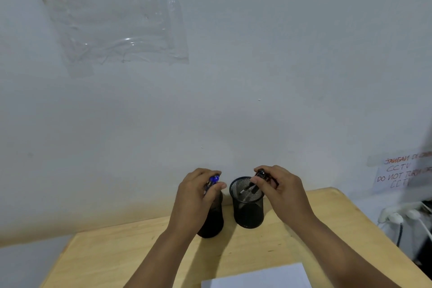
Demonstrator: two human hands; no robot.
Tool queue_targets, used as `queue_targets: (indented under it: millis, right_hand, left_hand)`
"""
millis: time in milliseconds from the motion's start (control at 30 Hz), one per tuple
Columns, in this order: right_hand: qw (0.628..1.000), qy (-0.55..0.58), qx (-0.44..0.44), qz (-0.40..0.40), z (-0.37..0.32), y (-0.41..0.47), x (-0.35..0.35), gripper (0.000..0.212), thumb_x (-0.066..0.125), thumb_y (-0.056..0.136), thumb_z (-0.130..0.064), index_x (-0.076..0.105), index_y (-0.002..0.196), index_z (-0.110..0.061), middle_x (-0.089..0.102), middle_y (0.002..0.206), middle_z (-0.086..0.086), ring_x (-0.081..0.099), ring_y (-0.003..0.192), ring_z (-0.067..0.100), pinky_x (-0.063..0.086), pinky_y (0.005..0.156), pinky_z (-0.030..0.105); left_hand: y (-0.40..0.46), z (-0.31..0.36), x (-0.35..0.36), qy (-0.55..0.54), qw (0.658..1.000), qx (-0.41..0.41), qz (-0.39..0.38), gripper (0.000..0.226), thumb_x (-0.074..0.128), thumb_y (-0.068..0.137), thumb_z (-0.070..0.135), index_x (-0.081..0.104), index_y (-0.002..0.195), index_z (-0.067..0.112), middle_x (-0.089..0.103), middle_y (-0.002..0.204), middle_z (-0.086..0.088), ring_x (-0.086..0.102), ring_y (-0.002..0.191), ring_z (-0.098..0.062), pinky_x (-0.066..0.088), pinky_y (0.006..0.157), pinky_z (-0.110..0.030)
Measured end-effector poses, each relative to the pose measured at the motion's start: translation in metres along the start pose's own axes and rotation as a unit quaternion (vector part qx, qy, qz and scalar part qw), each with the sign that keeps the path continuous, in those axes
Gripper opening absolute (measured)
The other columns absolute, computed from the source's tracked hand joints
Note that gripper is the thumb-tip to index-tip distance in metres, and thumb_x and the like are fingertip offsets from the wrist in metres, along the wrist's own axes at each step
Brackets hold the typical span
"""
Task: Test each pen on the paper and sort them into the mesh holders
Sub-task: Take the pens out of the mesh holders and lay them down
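Starting at the left, our left hand (198, 194) has its grip curled round a blue-tipped pen (214, 179), fingers wrapped about the barrel with the blue end poking out above the knuckles. It hovers right over the left mesh holder (211, 224), which the hand largely hides; we cannot tell what is already in it. We judge the pen light, stiff and a little slick, so a pinch at mid-barrel should serve best, with the tip aimed down into the cup.

Next comes the right mesh holder (248, 203), standing just beside the first, its mouth open to us and a few pale pens (249, 190) leaning inside. Both holders look light and thin-walled; we reckon a careless knock at the rim could tip one, so anything dropped in wants to go in straight and gently.

Over its right rim our right hand (281, 190) keeps its grip pinched on a dark pen (261, 174), thumb and fingers closed near one end.

The wooden surface (327, 222) has open room in front of the holders, and the white paper (259, 276) lies near its front edge, partly out of view. The wall sits close behind the holders, so we have little room there. To the far right the surface edge drops off beside plugs and cables (402, 217), well apart from our hands.
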State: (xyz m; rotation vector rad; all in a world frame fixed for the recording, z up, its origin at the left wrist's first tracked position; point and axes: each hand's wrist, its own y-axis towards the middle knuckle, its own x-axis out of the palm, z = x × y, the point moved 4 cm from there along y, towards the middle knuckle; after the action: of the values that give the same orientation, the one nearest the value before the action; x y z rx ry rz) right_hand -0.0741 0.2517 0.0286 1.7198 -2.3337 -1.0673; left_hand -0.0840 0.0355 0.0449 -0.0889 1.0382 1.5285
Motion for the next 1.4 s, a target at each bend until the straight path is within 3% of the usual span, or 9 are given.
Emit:
queue_targets:
  millis: [167,400,567,733,1033,1133,1233,1333,1400]
  right_hand:
    - [0.997,-0.004,-0.083,0.012,-0.048,-0.007,-0.02,0.019,0.073,0.085,-0.024,0.075,0.102,-0.015,0.06,0.076,-0.014,0.053,0.067,0.006,0.04,0.064,0.007]
    - [0.992,0.07,-0.101,0.0,-0.109,-0.036,-0.01,0.016,0.072,0.083,-0.027,0.074,0.099,-0.022,0.061,0.075,-0.008,0.053,0.065,0.013,0.042,0.064,0.009]
    - [0.988,0.11,-0.026,-0.107,-0.119,-0.07,0.036,0.013,0.076,0.083,-0.026,0.074,0.091,-0.036,0.065,0.076,-0.009,0.058,0.066,0.014,0.047,0.063,0.016]
    - [0.942,0.162,0.088,-0.28,-0.13,-0.114,0.084,0.004,0.073,0.086,-0.029,0.076,0.089,-0.028,0.072,0.077,-0.008,0.061,0.069,0.0,0.049,0.068,0.018]
    - [0.842,0.118,0.26,-0.457,-0.126,-0.154,0.144,0.026,0.076,0.082,-0.039,0.078,0.078,-0.013,0.047,0.066,0.01,0.036,0.059,0.018,0.033,0.054,0.029]
    - [0.803,0.083,0.339,-0.483,-0.112,-0.162,0.153,0.03,0.079,0.078,-0.041,0.072,0.066,-0.015,0.045,0.06,0.007,0.038,0.05,0.015,0.028,0.049,0.028]
    - [0.785,0.07,0.399,-0.468,-0.101,-0.166,0.159,0.034,0.079,0.08,-0.039,0.065,0.073,-0.009,0.047,0.055,0.003,0.039,0.047,0.013,0.034,0.05,0.026]
    - [0.787,0.066,0.421,-0.446,-0.096,-0.168,0.163,0.034,0.079,0.08,-0.037,0.067,0.08,-0.006,0.052,0.056,0.003,0.041,0.046,0.012,0.038,0.048,0.023]
    - [0.8,0.05,0.411,-0.434,-0.094,-0.168,0.164,0.037,0.078,0.079,-0.04,0.069,0.081,-0.004,0.055,0.059,0.005,0.042,0.045,0.012,0.039,0.047,0.022]
  left_hand:
    - [-0.015,0.035,-0.037,-0.066,0.996,0.009,0.054,0.02,0.075,0.084,0.022,0.073,0.102,0.03,0.064,0.099,0.02,0.054,0.09,0.007,0.042,0.069,-0.007]
    - [-0.056,0.055,-0.086,-0.091,0.993,-0.015,0.079,0.02,0.075,0.084,0.018,0.073,0.099,0.031,0.064,0.097,0.02,0.058,0.083,-0.003,0.042,0.06,-0.011]
    - [-0.103,0.04,-0.118,-0.077,0.994,-0.065,0.05,0.017,0.076,0.084,0.019,0.075,0.097,0.03,0.066,0.096,0.021,0.06,0.083,-0.004,0.041,0.063,-0.01]
    - [-0.145,0.009,-0.148,-0.08,0.981,-0.169,-0.048,0.007,0.074,0.086,0.03,0.075,0.092,0.027,0.071,0.085,0.012,0.061,0.071,-0.003,0.043,0.064,-0.011]
    - [-0.185,-0.053,-0.15,-0.074,0.902,-0.361,-0.224,0.051,0.073,0.083,0.048,0.063,0.076,-0.001,0.045,0.062,-0.004,0.038,0.059,-0.018,0.034,0.062,-0.028]
    - [-0.194,-0.069,-0.137,-0.087,0.883,-0.395,-0.237,0.044,0.078,0.08,0.046,0.062,0.071,0.006,0.043,0.058,0.0,0.042,0.057,-0.016,0.043,0.066,-0.029]
    - [-0.199,-0.082,-0.127,-0.083,0.883,-0.406,-0.221,0.05,0.078,0.073,0.055,0.06,0.067,0.009,0.046,0.058,-0.004,0.045,0.059,-0.019,0.052,0.071,-0.036]
    - [-0.203,-0.088,-0.12,-0.045,0.887,-0.412,-0.205,0.049,0.072,0.081,0.055,0.063,0.067,0.009,0.045,0.052,-0.002,0.038,0.047,-0.013,0.037,0.055,-0.027]
    - [-0.205,-0.089,-0.116,-0.038,0.893,-0.407,-0.187,0.05,0.07,0.082,0.056,0.072,0.075,0.007,0.059,0.061,-0.007,0.048,0.056,-0.013,0.04,0.059,-0.027]
